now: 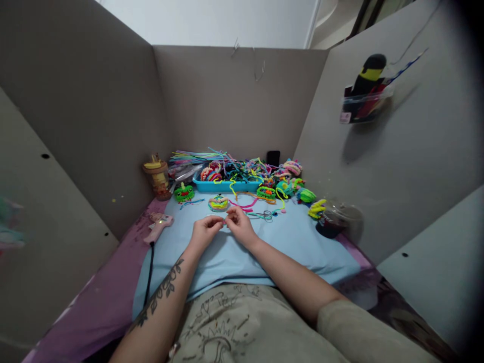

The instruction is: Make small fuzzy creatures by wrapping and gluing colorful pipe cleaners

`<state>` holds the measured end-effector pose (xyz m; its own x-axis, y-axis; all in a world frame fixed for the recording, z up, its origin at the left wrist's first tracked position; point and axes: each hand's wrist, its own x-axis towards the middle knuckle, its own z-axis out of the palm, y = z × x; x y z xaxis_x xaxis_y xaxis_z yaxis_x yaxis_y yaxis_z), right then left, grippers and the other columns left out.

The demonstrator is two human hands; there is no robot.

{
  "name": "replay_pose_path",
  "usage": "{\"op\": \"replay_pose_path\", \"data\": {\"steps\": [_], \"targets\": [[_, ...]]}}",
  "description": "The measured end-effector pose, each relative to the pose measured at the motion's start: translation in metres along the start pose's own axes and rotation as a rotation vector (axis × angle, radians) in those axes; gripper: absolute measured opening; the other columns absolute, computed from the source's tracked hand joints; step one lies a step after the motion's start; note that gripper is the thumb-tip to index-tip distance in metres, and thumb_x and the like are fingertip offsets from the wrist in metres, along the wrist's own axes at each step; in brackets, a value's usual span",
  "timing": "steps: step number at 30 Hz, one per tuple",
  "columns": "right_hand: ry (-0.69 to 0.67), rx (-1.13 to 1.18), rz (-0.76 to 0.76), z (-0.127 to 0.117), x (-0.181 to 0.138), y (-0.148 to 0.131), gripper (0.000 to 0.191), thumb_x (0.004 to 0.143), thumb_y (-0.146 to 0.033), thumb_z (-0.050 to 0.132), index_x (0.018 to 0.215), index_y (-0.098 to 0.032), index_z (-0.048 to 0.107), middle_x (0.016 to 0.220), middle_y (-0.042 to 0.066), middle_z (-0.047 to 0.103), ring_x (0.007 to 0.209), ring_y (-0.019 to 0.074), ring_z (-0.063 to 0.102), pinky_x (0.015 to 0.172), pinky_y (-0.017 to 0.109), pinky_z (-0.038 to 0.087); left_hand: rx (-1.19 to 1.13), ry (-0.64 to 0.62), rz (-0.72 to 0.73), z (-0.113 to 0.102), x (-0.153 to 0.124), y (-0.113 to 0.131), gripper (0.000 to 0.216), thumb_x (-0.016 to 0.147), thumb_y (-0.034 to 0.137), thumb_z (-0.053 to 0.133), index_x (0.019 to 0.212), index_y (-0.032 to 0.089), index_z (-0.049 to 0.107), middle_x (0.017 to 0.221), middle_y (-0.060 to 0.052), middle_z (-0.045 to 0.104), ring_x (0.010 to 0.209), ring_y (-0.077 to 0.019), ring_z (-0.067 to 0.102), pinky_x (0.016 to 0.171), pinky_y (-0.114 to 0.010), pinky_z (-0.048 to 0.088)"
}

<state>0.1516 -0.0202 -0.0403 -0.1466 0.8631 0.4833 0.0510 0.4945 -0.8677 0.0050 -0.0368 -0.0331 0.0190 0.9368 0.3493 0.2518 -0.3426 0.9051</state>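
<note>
My left hand (204,230) and my right hand (239,225) meet over a light blue mat (287,242), fingers pinched together around a small piece I cannot make out. Just beyond the fingertips lie a yellow-and-pink pipe-cleaner figure (218,202), a loose pink pipe cleaner (245,206) and small scissors (263,215). Further back stands a blue tray (226,186) piled with coloured pipe cleaners. A green figure (184,193) sits to its left.
A pink glue gun (159,225) with a black cord lies left of the mat. A lidded jar (158,178) stands at the back left, a dark bowl (333,223) at the right. Grey partition walls enclose the desk; a holder (365,98) hangs on the right wall.
</note>
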Motion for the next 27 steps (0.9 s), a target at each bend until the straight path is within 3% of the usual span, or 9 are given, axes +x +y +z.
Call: {"op": "replay_pose_path", "data": {"steps": [15,21,27], "targets": [[-0.048,0.01,0.015,-0.0025,-0.0009,0.0031,0.015,0.074,-0.019,0.052,0.088,-0.021,0.046,0.064,-0.005,0.05,0.058,0.0119,0.051,0.057,0.024,0.039,-0.001,-0.094,-0.054,-0.0048,0.0008,0.0017,0.019,0.068,0.03,0.066,0.077,0.014,0.071,0.074,-0.006,0.071,0.07,-0.0167,0.064,0.066,-0.025,0.049],[0.044,0.079,0.077,0.0,0.0036,0.004,0.016,0.073,-0.025,0.057,0.083,-0.021,0.046,0.061,-0.006,0.049,0.054,0.0109,0.048,0.053,0.023,0.038,-0.217,-0.106,-0.168,-0.0028,0.0024,0.0028,0.043,0.067,0.039,0.068,0.1,0.012,0.065,0.081,-0.007,0.07,0.07,-0.0166,0.064,0.064,-0.026,0.049],[0.088,0.06,0.082,-0.0002,0.005,0.0001,0.018,0.072,-0.03,0.06,0.08,-0.021,0.047,0.064,-0.004,0.05,0.056,0.0109,0.048,0.053,0.023,0.039,-0.095,-0.122,-0.164,-0.0026,0.0022,0.0055,0.037,0.07,0.048,0.063,0.069,0.012,0.064,0.054,0.0,0.058,0.049,-0.0094,0.051,0.048,-0.02,0.039]]}}
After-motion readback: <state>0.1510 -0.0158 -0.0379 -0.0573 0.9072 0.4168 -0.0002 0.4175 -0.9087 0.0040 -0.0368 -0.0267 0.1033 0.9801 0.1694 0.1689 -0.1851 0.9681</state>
